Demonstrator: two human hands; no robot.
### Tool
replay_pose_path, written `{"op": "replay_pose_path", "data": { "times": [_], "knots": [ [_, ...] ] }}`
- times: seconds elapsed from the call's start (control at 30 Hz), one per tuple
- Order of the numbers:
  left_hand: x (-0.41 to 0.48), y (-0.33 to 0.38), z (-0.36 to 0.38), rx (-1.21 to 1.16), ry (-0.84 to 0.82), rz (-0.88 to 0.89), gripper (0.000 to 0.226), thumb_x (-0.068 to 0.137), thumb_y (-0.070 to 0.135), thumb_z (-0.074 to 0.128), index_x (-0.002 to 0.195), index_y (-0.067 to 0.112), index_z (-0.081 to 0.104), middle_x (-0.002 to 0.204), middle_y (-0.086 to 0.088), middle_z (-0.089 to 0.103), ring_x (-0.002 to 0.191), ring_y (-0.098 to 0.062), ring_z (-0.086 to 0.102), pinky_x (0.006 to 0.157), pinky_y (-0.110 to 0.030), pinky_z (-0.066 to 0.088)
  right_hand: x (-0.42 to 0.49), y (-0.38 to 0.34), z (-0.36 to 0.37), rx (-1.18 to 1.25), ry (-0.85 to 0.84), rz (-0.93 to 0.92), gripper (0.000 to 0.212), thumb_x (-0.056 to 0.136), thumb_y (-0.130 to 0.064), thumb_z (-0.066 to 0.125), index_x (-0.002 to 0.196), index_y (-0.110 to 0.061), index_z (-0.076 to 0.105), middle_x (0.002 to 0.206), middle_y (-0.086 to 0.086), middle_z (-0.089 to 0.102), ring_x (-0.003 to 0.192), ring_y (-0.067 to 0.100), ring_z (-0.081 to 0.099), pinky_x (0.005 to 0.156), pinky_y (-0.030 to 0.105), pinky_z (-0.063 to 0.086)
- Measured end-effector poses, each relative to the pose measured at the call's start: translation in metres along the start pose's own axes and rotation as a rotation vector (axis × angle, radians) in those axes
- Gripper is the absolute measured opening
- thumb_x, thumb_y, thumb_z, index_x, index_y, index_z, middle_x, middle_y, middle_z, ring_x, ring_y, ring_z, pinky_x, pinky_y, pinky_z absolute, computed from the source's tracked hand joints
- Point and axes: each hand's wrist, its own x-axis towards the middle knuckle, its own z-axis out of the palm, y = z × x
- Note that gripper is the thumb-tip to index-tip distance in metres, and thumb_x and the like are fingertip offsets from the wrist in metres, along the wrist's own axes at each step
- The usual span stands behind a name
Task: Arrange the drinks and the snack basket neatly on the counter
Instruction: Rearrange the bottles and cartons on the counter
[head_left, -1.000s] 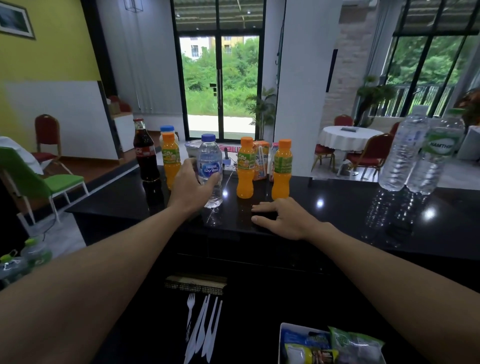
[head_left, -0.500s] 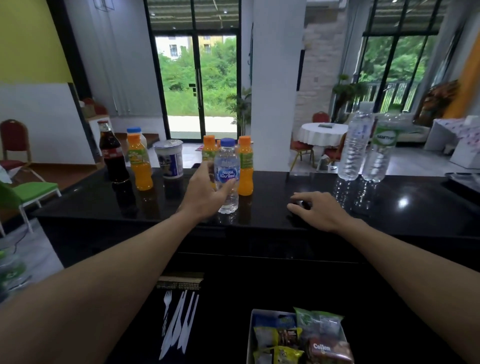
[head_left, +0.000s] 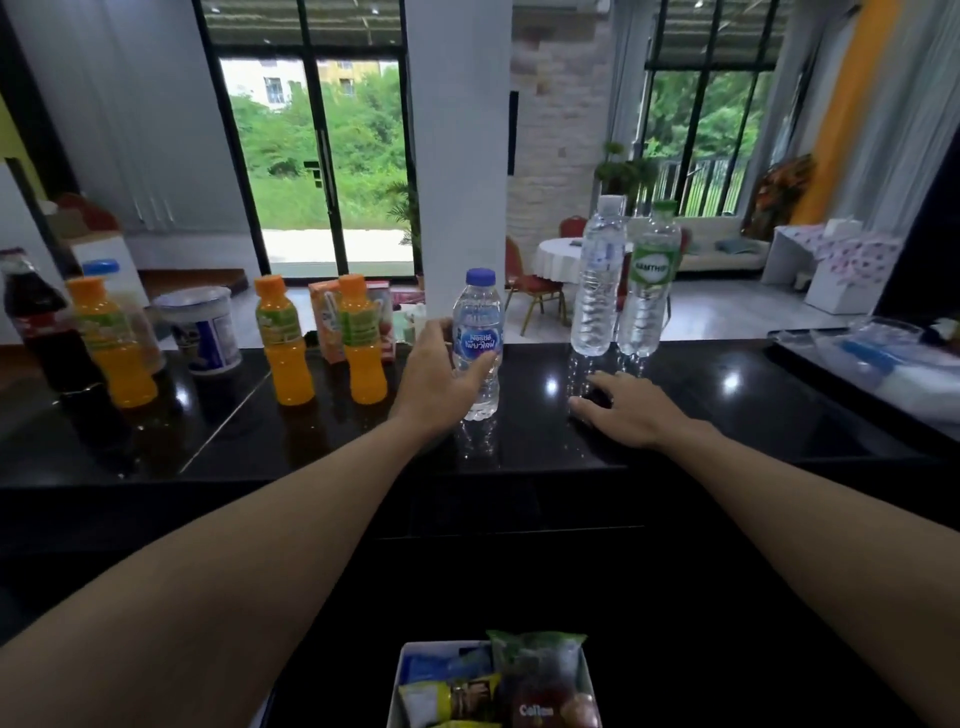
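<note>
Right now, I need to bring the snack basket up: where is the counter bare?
The glossy black counter is bare between the right hand and the clear plastic container, and along the front edge before the orange juice bottles. The left back is crowded.

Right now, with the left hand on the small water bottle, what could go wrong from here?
1. The left hand grips the small water bottle; slid along the glossy counter, it may tip.
2. Moved right, it could knock the two tall water bottles, which stand side by side near the far edge.
3. The nearest orange juice bottle stands just left of that hand and could be clipped.
</note>
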Motion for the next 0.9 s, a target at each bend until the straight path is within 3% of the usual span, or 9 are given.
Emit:
{"op": "replay_pose_path", "data": {
  "times": [0.23,0.33,0.43,0.53,0.6,0.67,0.77,0.83,0.9],
  "knots": [
    [0.029,0.002,0.052,-0.040,-0.016,-0.039,0.051,0.089,0.036,0.072,0.128,0.015,0.045,0.119,-0.001,0.058,0.096,-0.007,0.060,0.071,-0.011,0.047,0.024,0.036,-0.012,-0.035,-0.054,0.011,0.082,0.091,-0.075,0.044,0.154,-0.023,0.040,0.162,0.002,0.034,0.149,0.027,0.031,0.118,0.041,0.027],
    [0.037,0.000,0.065,-0.085,-0.044,-0.045,0.052,0.089,0.032,0.072,0.130,0.015,0.044,0.122,-0.004,0.058,0.102,-0.014,0.062,0.085,-0.028,0.056,0.032,0.045,-0.010,-0.013,-0.088,0.017,0.085,0.088,-0.079,0.043,0.154,-0.025,0.040,0.163,0.001,0.033,0.149,0.026,0.031,0.119,0.041,0.027],
    [0.039,-0.007,0.074,-0.088,-0.091,-0.028,0.061,0.081,0.024,0.079,0.128,0.027,0.040,0.121,-0.003,0.058,0.108,-0.020,0.061,0.098,-0.044,0.051,0.037,0.049,-0.005,0.004,-0.075,0.036,0.089,0.083,-0.084,0.041,0.153,-0.029,0.042,0.162,-0.001,0.035,0.148,0.025,0.034,0.118,0.041,0.026],
    [0.041,-0.017,0.082,-0.047,-0.078,-0.057,0.076,0.073,0.034,0.087,0.134,0.025,0.041,0.124,-0.001,0.049,0.116,-0.018,0.051,0.104,-0.036,0.042,0.040,0.052,-0.002,0.005,-0.058,0.048,0.098,0.073,-0.093,0.034,0.150,-0.033,0.044,0.161,-0.004,0.037,0.146,0.024,0.036,0.117,0.042,0.024],
    [0.046,-0.022,0.086,0.055,-0.076,-0.100,0.076,0.072,0.039,0.086,0.133,0.019,0.046,0.119,-0.002,0.043,0.110,-0.016,0.046,0.102,-0.032,0.039,0.042,0.054,-0.001,0.001,-0.040,0.049,0.103,0.068,-0.096,0.029,0.149,-0.035,0.046,0.160,-0.004,0.039,0.145,0.025,0.038,0.117,0.044,0.025],
    [0.054,-0.025,0.087,0.080,-0.082,-0.101,0.063,0.071,0.038,0.087,0.122,0.018,0.055,0.110,0.000,0.055,0.099,-0.014,0.054,0.090,-0.026,0.046,0.042,0.054,0.001,-0.004,-0.027,0.041,0.105,0.066,-0.097,0.027,0.148,-0.035,0.047,0.159,-0.004,0.040,0.144,0.026,0.039,0.116,0.045,0.025],
    [0.063,-0.028,0.087,-0.001,-0.118,-0.136,0.054,0.070,0.030,0.090,0.114,0.018,0.059,0.094,0.011,0.066,0.078,0.006,0.062,0.069,-0.009,0.047,0.043,0.054,0.001,-0.012,-0.020,0.031,0.105,0.067,-0.097,0.026,0.148,-0.034,0.047,0.159,-0.004,0.040,0.143,0.025,0.040,0.116,0.047,0.024],
    [0.068,-0.030,0.089,-0.075,-0.156,-0.185,0.056,0.074,0.023,0.088,0.120,0.016,0.058,0.099,0.007,0.068,0.079,0.006,0.064,0.078,-0.016,0.053,0.042,0.054,0.001,-0.018,-0.014,0.023,0.102,0.070,-0.095,0.028,0.148,-0.033,0.047,0.159,-0.004,0.041,0.143,0.025,0.041,0.117,0.048,0.024],
    [0.073,-0.029,0.094,-0.071,-0.172,-0.233,0.057,0.078,0.022,0.084,0.125,0.014,0.052,0.109,0.001,0.067,0.090,-0.008,0.065,0.087,-0.026,0.051,0.042,0.054,0.001,-0.015,-0.010,0.019,0.101,0.071,-0.094,0.029,0.149,-0.032,0.047,0.158,-0.003,0.041,0.142,0.025,0.042,0.116,0.048,0.024]
  ]
}}
